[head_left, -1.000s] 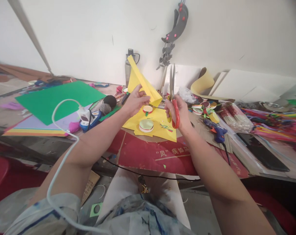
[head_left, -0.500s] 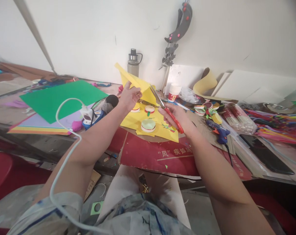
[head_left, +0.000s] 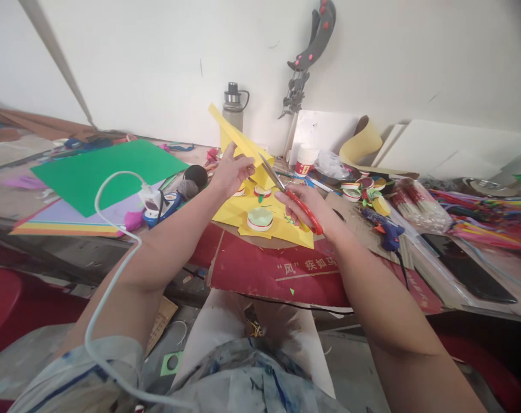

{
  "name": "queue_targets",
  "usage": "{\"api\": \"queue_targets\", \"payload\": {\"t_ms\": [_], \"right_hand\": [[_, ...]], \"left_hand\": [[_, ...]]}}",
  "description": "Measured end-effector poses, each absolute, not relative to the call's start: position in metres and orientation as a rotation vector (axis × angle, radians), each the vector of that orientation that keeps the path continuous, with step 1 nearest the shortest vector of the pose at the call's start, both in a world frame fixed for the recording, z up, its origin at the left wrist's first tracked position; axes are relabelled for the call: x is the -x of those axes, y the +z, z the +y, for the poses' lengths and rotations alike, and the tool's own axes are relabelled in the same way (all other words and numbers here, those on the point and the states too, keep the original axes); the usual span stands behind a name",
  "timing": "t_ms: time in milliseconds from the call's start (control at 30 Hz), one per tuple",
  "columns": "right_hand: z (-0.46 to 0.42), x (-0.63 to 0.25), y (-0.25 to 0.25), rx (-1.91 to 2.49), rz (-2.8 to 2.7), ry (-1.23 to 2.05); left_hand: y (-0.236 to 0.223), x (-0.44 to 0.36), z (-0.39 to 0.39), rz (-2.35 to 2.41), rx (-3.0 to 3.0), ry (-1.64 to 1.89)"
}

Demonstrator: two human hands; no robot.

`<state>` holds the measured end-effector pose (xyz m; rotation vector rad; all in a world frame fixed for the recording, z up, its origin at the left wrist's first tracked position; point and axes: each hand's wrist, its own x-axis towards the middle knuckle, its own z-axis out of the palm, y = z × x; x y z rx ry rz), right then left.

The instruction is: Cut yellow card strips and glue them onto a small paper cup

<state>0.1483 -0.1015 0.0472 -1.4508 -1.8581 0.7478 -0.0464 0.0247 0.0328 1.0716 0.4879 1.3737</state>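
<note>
My left hand [head_left: 232, 171] pinches a folded piece of yellow paper [head_left: 238, 140] and holds it up above the table. My right hand [head_left: 306, 206] grips red-handled scissors [head_left: 288, 192], whose blades point up-left into the lower edge of the folded paper. Below the hands a larger yellow sheet [head_left: 282, 226] lies flat on a red cardboard box [head_left: 282, 269]. On that sheet sit small round paper discs with red rims [head_left: 259, 218].
Green paper [head_left: 101, 172] over purple and rainbow sheets lies at left, with a white charger and cable [head_left: 151, 198]. A grey bottle [head_left: 233, 106] stands by the wall. A paper cup [head_left: 306, 160], blue glue gun [head_left: 385, 232], black phone [head_left: 467, 267] and coloured craft sticks crowd the right.
The scissors swung from upright to pointing up-left and closed in on the folded yellow paper. My left hand tilted the paper flatter and to the left.
</note>
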Motion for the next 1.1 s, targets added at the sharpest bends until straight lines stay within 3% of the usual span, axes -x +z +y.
{"api": "queue_targets", "payload": {"t_ms": [1100], "right_hand": [[-0.1,-0.143,0.041,1.438,-1.798,0.722]], "left_hand": [[0.029,0.041,0.022,0.481,-1.107,1.36]]}}
